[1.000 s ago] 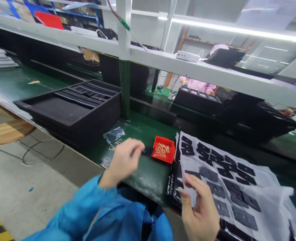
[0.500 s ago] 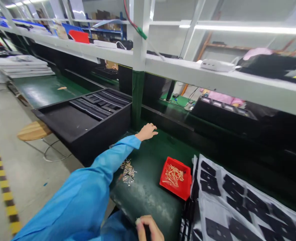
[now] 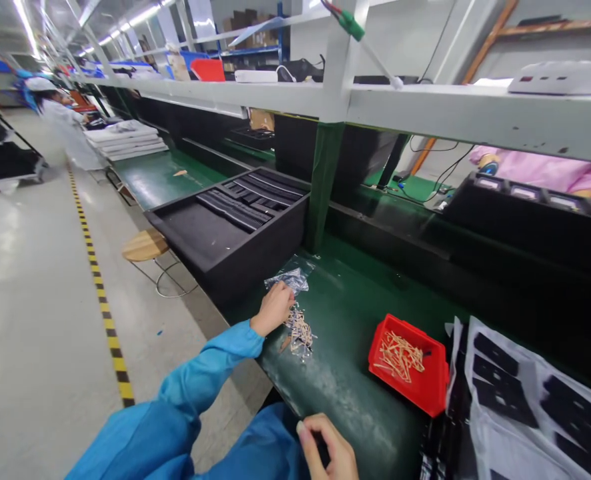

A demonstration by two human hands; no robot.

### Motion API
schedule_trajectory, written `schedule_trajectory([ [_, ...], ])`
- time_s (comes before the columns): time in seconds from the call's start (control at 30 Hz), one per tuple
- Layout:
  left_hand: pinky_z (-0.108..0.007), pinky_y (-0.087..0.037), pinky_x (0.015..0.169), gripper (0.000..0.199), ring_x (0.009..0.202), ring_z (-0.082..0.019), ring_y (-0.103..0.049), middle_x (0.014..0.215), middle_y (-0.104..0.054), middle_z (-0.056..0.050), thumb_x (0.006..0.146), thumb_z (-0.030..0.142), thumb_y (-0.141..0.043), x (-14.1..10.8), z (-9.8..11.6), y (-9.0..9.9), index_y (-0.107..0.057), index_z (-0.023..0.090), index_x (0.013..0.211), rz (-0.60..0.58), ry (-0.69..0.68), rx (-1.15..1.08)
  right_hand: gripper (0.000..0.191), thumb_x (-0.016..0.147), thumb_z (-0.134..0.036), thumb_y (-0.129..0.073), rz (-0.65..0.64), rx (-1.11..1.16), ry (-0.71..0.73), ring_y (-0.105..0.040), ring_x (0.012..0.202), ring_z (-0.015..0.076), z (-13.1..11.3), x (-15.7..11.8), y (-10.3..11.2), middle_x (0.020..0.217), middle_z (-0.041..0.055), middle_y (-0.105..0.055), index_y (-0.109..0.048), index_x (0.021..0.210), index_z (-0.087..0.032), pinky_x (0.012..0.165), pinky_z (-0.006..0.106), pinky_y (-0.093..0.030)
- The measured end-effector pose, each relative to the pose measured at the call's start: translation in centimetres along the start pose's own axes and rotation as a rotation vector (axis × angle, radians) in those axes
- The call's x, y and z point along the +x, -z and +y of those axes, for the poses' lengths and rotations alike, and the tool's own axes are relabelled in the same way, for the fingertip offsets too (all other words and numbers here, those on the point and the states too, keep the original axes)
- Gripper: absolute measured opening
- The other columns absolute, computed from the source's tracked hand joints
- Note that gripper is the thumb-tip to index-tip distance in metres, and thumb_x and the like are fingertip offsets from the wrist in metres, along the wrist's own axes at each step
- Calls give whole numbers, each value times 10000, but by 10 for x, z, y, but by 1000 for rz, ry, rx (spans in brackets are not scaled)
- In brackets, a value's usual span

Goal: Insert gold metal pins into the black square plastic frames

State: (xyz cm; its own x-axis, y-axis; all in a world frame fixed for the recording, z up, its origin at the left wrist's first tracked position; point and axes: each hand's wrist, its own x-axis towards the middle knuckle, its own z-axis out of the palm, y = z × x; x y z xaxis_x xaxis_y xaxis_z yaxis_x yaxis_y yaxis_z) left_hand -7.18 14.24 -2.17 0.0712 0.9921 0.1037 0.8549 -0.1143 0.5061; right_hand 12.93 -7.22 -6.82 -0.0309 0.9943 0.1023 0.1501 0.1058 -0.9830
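The left hand [image 3: 274, 308] reaches across the green-topped table [image 3: 348, 347], its fingers [image 3: 286, 300] curled down at the edge of a loose heap of thin gold-coloured strips [image 3: 299, 333]. A crumpled clear plastic bag [image 3: 290, 277] lies just beyond them. The grip of this hand looks partly closed, but the back of the hand hides the fingertips, so I cannot tell whether it has hold of a strip or of the bag. The right hand [image 3: 325, 447] sits low by the table's near edge, its thumb and fingers drawn closed on a small dark piece [image 3: 321, 448], most of which they hide. To the right of the heap stands a red plastic bin [image 3: 438, 383] holding more strips of the same look [image 3: 400, 357], and beyond it lies a white sheet [image 3: 495, 440] printed or laid with black squares. Strips this thin tangle and scatter easily, so a light fingertip pinch from the heap's edge seems the tidiest way to work; pressing into the middle would likely spread them. The heap's place near the table's edge also calls for care, as strips nudged outward could drop off.
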Motion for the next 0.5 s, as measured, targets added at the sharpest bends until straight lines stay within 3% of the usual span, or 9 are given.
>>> schedule_trajectory([
  [0.13,-452,-577,934,243,1061,-233,-672,1188,-682,-86,995,337,-665,-3,5,-4,-671,150,1151,81,48,-35,291,958,-460,-636,27,-38,-36,-656,693,156,-15,10,21,747,15,-699,-707,783,-239,658,201,-501],
  [0.27,-377,-581,848,141,927,-189,-679,1039,-694,-53,1024,266,-603,-16,14,8,-665,141,1050,138,58,-144,278,958,-458,-641,3,-109,-12,-720,746,175,-44,28,40,799,32,-752,-741,825,-235,703,195,-548],
  [0.37,-364,-543,899,85,1006,-202,-654,1061,-692,-52,1004,164,-571,-25,24,16,-653,176,987,164,51,-208,294,978,-461,-611,-12,-133,2,-729,772,167,-69,44,38,807,25,-753,-732,834,-236,736,185,-544],
  [0.5,-498,-445,1047,77,1228,-311,-543,1158,-659,-97,890,113,-693,-23,25,16,-657,180,882,192,111,-221,310,996,-469,-580,-105,-147,5,-714,782,148,-84,52,24,815,9,-746,-724,845,-240,745,176,-514],
])
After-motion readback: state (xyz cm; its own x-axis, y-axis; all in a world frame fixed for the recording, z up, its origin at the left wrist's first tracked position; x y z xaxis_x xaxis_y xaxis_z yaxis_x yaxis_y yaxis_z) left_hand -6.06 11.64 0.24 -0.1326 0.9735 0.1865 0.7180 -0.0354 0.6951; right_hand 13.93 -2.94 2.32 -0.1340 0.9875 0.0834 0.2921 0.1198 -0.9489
